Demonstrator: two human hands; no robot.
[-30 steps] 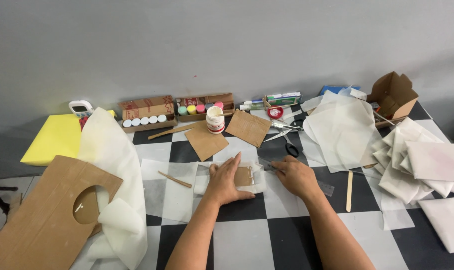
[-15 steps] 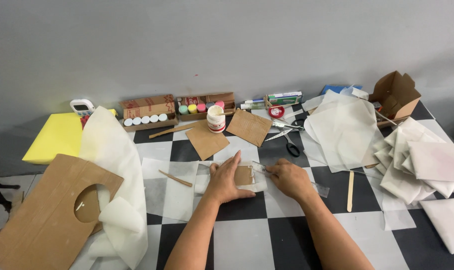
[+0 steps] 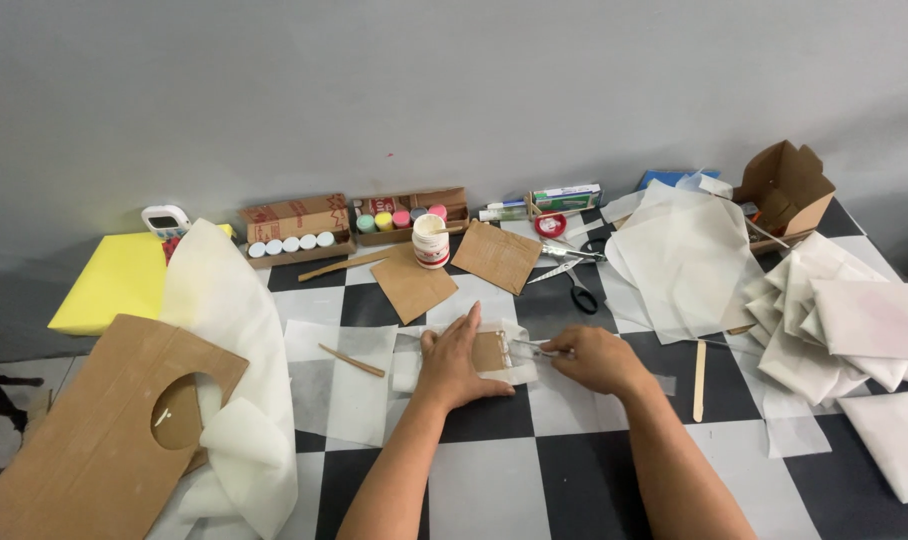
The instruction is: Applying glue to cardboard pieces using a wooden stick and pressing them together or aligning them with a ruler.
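Hands | left hand (image 3: 461,358) flat, pinned cardboard square (image 3: 490,351) on paper (image 3: 509,368) | right hand (image 3: 596,358), at 3 o'clock, gripped paper edge | best pulled taut.

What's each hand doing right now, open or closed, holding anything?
Left hand: open, pressed flat on the small cardboard square wrapped in white paper.
Right hand: closed, pinching a thin tool at the square's edge.
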